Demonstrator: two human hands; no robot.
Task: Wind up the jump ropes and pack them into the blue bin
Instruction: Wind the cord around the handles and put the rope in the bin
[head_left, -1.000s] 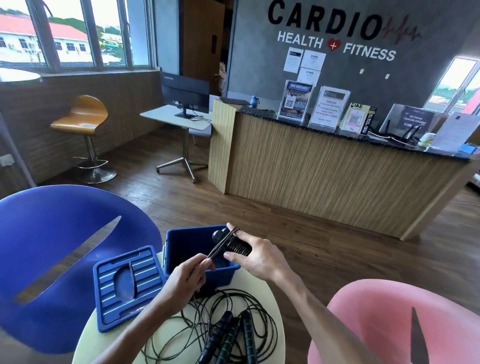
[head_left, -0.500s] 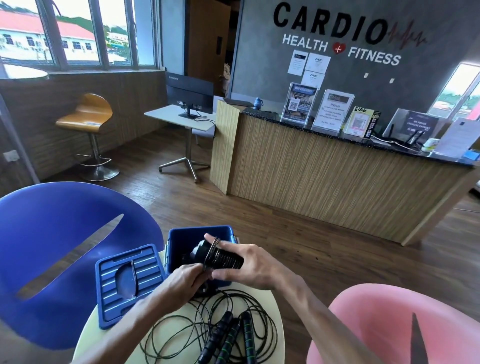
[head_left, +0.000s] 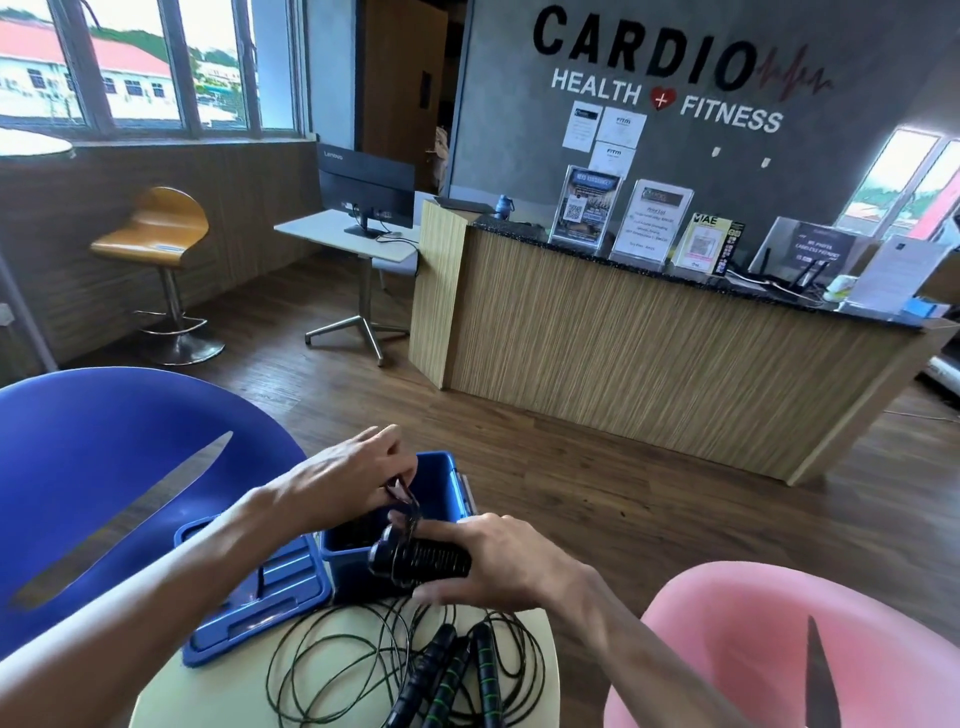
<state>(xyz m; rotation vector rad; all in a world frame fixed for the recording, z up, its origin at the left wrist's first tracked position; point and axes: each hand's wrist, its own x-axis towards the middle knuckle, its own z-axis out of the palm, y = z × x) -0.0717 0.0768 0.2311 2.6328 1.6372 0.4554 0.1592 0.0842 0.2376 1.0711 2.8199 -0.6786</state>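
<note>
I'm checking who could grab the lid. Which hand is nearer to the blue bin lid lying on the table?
Left. The left hand pinches cord above the blue bin, just beyond the lid; the right hand grips the handles farther right.

Your right hand (head_left: 498, 566) holds the rope handles (head_left: 421, 558) just before the bin (head_left: 441, 483), with your left hand (head_left: 348, 480) above its opening. The lid (head_left: 260, 597) lies left of your right hand, and loose ropes (head_left: 405, 670) lie on the table (head_left: 540, 675) below it
</note>
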